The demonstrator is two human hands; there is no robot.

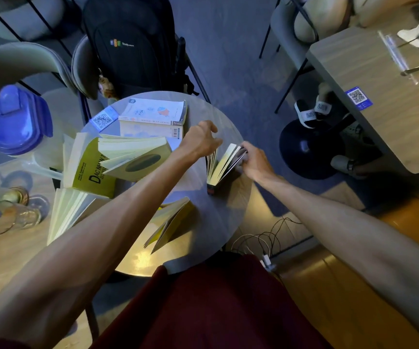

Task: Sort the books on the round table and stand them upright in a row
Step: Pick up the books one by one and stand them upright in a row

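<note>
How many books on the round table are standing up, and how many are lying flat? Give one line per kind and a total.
Standing books: 5
Flat books: 2, stacked
Total: 7

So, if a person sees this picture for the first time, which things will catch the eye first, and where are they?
First, the two bare arms reaching to the round grey table, where the left hand and right hand hold a dark-covered book with fanned pages standing near the right edge. Next, the yellow paperback with black title letters standing open on the left side. Beyond the table, a black backpack sits on a chair.
</note>
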